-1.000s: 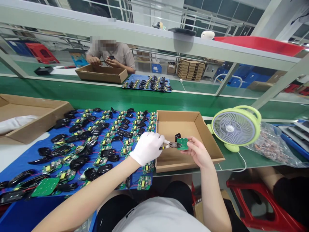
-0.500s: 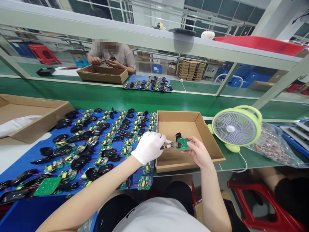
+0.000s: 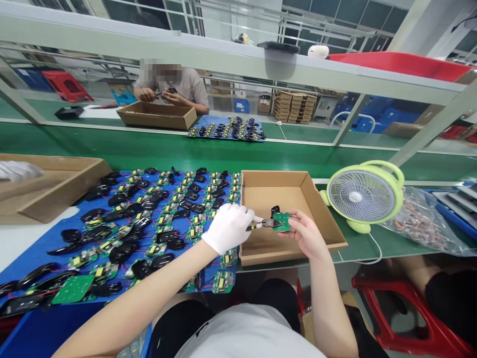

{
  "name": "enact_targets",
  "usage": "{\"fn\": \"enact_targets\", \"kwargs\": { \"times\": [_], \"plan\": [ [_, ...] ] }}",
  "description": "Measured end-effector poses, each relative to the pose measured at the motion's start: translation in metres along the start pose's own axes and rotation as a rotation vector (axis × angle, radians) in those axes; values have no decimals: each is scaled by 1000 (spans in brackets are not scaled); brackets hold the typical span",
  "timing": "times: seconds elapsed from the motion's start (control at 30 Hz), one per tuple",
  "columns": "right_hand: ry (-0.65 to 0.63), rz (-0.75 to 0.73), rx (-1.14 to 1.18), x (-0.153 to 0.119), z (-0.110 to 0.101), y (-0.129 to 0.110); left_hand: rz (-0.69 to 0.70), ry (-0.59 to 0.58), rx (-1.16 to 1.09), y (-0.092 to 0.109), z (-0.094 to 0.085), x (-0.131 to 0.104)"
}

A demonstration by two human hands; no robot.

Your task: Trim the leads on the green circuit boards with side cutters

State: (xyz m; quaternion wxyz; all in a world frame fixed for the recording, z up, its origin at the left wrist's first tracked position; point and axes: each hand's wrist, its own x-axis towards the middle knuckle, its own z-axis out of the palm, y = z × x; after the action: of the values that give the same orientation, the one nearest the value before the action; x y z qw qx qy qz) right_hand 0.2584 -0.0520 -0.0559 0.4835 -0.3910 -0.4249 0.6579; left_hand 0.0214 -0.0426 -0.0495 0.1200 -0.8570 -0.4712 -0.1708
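My left hand (image 3: 230, 227), in a white glove, is closed around a pair of cutting pliers (image 3: 258, 223). The plier jaws meet the left edge of a small green circuit board (image 3: 281, 222). My right hand (image 3: 306, 233), bare, pinches that board by its right side, solder face showing. A black part (image 3: 275, 210) shows just behind the board's upper left corner. Both hands are above the front of a shallow cardboard box (image 3: 276, 256). Whether the jaws are closed on a lead is too small to tell.
Left of the box, a blue mat (image 3: 70, 219) bears rows of circuit boards with black housings. A green fan (image 3: 361, 194) and a plastic bag of parts (image 3: 425, 221) stand to the right. Another person's white-gloved hand (image 3: 18, 170) is over the left cardboard box (image 3: 80, 181). A co-worker (image 3: 194, 87) sits opposite.
My hands, the pliers and the board keep nearly the same position. At far left, the other white-gloved hand has moved up and left over its box.
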Motion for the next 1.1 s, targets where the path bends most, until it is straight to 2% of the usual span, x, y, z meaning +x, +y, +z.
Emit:
{"fn": "enact_targets", "kwargs": {
  "times": [0.27, 0.53, 0.73, 0.9, 0.97, 1.03, 1.1],
  "plan": [
    [-8, -13, 1, 0, 0, 1, -8, -56, 28, 0, -4, 5],
    [18, -30, -85, 0, 2, -2, -29, -181, 73, -2, -5, 8],
    [110, -100, -317, 6, 3, 6, -33, -244, 83, -2, -4, 12],
    [244, -298, -617, -3, 20, 0, -5, -265, 39, -3, -2, 14],
    [205, -375, -722, -9, 34, -5, 3, -256, -5, -4, 2, 14],
    [94, -415, -810, -10, 49, -9, -3, -232, -68, -2, 9, 18],
    [-25, -411, -885, -4, 64, -11, -41, -173, -149, 9, 19, 26]
  ]
}}
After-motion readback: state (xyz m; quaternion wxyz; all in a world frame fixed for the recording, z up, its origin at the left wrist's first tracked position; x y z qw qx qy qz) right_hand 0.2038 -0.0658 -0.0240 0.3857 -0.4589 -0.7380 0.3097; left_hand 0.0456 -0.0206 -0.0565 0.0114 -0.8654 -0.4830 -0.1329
